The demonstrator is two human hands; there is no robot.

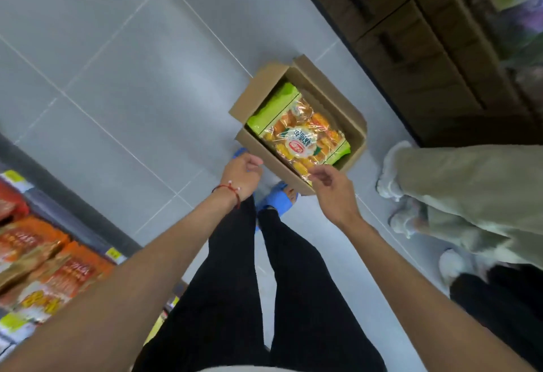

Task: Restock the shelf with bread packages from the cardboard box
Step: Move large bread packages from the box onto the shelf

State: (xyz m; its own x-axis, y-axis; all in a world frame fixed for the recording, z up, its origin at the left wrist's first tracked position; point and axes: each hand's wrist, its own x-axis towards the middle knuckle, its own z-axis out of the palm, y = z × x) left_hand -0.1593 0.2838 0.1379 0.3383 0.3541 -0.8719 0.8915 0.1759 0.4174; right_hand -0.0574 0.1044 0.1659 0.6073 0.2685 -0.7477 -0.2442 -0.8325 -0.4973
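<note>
I saw the cardboard box (299, 124) open on the floor (117, 77), a bread package (302, 139) lying inside. My right hand (332, 192) pinched that package's near edge over the box's near wall; my left hand (242, 177) hung loosely curled, empty, beside the box's left corner.

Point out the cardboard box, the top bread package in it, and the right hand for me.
cardboard box (357, 124): head view, on its right inner wall.
top bread package (302, 139): head view, on the clear front by the label.
right hand (333, 192): head view, on its back.
</note>
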